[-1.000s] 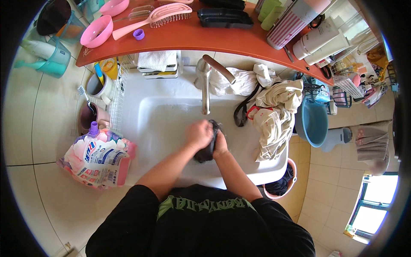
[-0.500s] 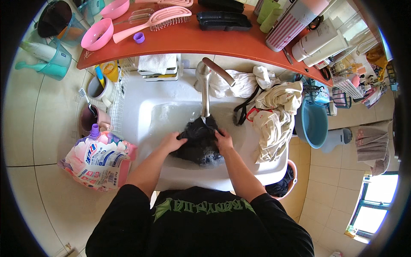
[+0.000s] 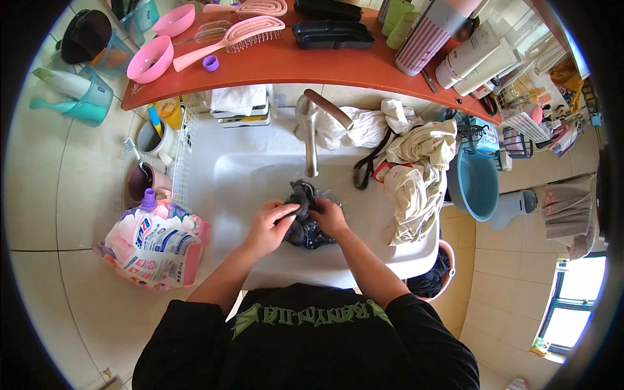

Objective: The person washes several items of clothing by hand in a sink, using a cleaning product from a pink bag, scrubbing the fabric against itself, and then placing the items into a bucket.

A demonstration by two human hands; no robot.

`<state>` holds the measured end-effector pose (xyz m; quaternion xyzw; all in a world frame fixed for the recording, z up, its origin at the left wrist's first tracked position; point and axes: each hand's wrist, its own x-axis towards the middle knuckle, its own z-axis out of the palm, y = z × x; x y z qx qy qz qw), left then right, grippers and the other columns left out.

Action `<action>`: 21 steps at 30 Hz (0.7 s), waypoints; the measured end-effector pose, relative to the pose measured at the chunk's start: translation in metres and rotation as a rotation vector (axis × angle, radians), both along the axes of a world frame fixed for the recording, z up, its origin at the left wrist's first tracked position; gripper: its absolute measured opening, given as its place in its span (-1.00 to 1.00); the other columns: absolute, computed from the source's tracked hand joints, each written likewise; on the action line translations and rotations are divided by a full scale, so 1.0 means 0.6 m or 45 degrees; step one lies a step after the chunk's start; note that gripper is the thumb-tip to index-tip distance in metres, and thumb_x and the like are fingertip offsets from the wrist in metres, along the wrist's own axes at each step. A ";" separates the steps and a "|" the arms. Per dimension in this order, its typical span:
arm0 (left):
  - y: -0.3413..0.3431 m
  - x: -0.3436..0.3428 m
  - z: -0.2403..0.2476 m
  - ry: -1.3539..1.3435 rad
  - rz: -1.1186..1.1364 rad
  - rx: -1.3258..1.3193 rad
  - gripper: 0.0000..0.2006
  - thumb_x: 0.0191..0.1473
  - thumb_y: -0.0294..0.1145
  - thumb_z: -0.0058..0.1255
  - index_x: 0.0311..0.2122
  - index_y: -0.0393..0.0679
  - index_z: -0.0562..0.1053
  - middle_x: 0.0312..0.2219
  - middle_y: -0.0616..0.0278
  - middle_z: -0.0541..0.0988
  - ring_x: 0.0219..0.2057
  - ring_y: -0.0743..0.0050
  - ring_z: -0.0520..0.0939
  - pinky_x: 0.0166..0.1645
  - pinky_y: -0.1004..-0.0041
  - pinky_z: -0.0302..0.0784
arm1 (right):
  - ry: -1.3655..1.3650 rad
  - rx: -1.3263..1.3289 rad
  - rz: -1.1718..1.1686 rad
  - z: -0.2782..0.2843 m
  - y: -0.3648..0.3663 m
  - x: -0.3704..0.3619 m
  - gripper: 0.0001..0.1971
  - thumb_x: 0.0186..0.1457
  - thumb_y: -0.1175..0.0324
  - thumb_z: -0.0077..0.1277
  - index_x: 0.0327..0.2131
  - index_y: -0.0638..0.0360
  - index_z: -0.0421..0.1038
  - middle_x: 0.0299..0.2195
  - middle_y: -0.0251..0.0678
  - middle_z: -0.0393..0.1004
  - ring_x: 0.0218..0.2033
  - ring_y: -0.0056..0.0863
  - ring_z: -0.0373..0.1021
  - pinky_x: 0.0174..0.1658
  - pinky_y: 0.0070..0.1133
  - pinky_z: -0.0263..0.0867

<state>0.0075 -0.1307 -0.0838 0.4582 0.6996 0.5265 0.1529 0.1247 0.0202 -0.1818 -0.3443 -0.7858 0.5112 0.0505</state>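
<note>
In the white sink (image 3: 224, 188), a wet black cloth (image 3: 311, 235) is bunched up between my two hands. My left hand (image 3: 270, 227) grips the cloth's left side, its fingers laid across the upper folds. My right hand (image 3: 330, 218) pinches the right side, with the fingertips partly hidden in the fabric. The cloth's lower end rests on the basin bottom, with small white suds on it. Just beyond the cloth is the metal tap (image 3: 310, 146), its spout pointing down and its brown handle tilted to the right. Whether water flows from it, I cannot tell.
Cream garments (image 3: 419, 175) with a dark strap (image 3: 370, 166) lie over the sink's right side. A red-brown shelf (image 3: 273, 62) holding hairbrushes and bottles overhangs the back. At left stand a detergent pouch (image 3: 156, 244) and mugs (image 3: 156, 140); a blue basin (image 3: 474, 185) hangs at right.
The black cloth was spread wider under the spout and is now gathered into a smaller bunch. My hands have come closer together around it. Less water shows in the sink.
</note>
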 end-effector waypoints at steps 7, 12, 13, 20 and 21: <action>-0.061 -0.004 0.051 0.172 0.457 -0.120 -0.86 -0.25 -0.59 0.09 -0.45 -0.22 0.45 -0.52 0.11 0.47 -0.47 0.27 0.46 -0.36 0.43 0.35 | 0.212 0.416 -0.021 0.126 0.036 0.025 -0.75 -0.10 0.34 0.06 -0.31 0.24 0.40 -0.49 -0.07 0.45 -0.44 -0.27 0.44 -0.38 -0.48 0.30; -0.078 0.013 0.034 0.253 0.209 -0.208 -0.74 -0.23 -0.48 0.11 -0.33 -0.23 0.41 -0.50 0.08 0.46 -0.42 0.13 0.45 -0.31 0.32 0.35 | 0.430 -0.357 -0.144 0.117 0.067 0.033 -0.81 0.03 0.34 -0.06 -0.31 0.25 0.35 -0.51 -0.34 0.40 -0.45 -0.58 0.30 -0.35 -0.67 0.20; -0.088 0.017 0.007 0.153 0.188 -0.408 -0.71 -0.18 -0.39 0.09 -0.28 -0.23 0.39 -0.41 -0.01 0.47 -0.34 0.04 0.46 -0.24 0.28 0.36 | 0.463 -0.616 -0.184 0.110 0.066 0.033 -0.82 0.06 0.34 -0.08 -0.30 0.24 0.33 -0.50 -0.41 0.38 -0.44 -0.64 0.26 -0.34 -0.71 0.17; -0.047 -0.032 -0.037 0.110 -0.255 -0.824 -0.59 -0.16 -0.50 -0.05 -0.09 -0.24 0.31 -0.16 -0.07 0.39 -0.07 0.00 0.36 0.02 0.30 0.26 | 0.218 -0.333 0.482 0.193 0.024 0.039 -0.79 0.04 0.34 -0.06 -0.29 0.27 0.30 -0.42 -0.34 0.34 -0.35 -0.60 0.23 -0.25 -0.63 0.18; -0.019 -0.033 -0.033 0.187 -0.257 -0.568 -0.55 -0.15 -0.53 -0.07 -0.04 -0.21 0.28 -0.10 -0.07 0.34 -0.04 0.00 0.33 0.04 0.31 0.25 | 0.225 -0.296 0.626 0.216 0.026 0.035 -0.79 0.04 0.36 -0.05 -0.28 0.27 0.30 -0.43 -0.35 0.34 -0.36 -0.62 0.23 -0.26 -0.64 0.18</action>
